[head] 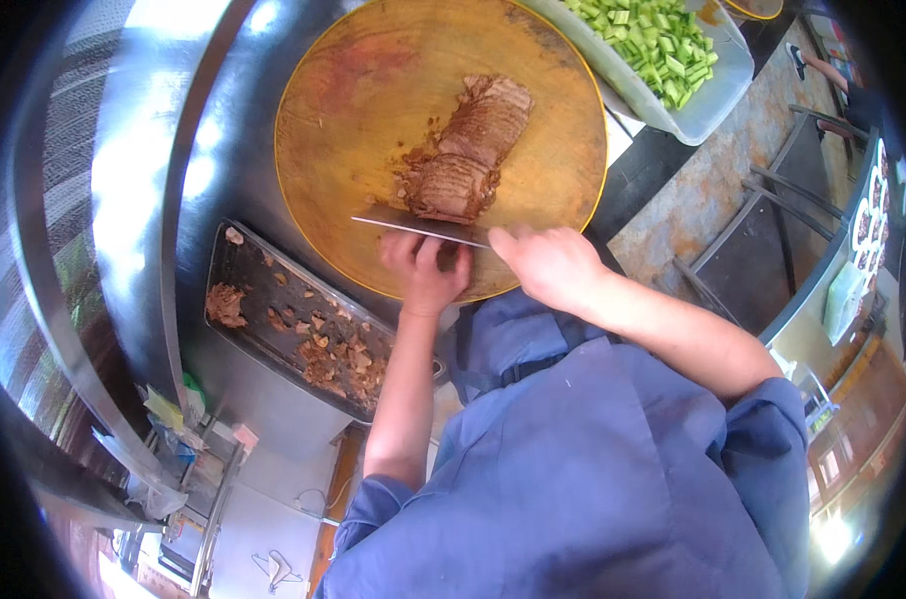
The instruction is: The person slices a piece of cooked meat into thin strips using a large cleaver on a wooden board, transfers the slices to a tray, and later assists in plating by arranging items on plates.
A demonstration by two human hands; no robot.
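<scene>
My right hand (554,266) grips a cleaver (423,227) by its handle, which the fingers hide. Its blade lies across the near part of a round yellow chopping board (348,142), close to the near end of the sliced cooked meat (472,153). The thin brown slices overlap in a row running away from me, with crumbs along their left side. On the near side of the blade, my left hand (427,273) has its fingers bent and close to the steel. Something dark shows between its thumb and fingers; I cannot tell whether it is held.
Left of the board, a dark metal tray (273,284) holds meat scraps. A translucent plastic tub (711,120) of chopped green vegetable stands at the upper right. Steel rails (176,150) curve along the left. Beyond the counter, part of a person (835,78) shows at the upper right.
</scene>
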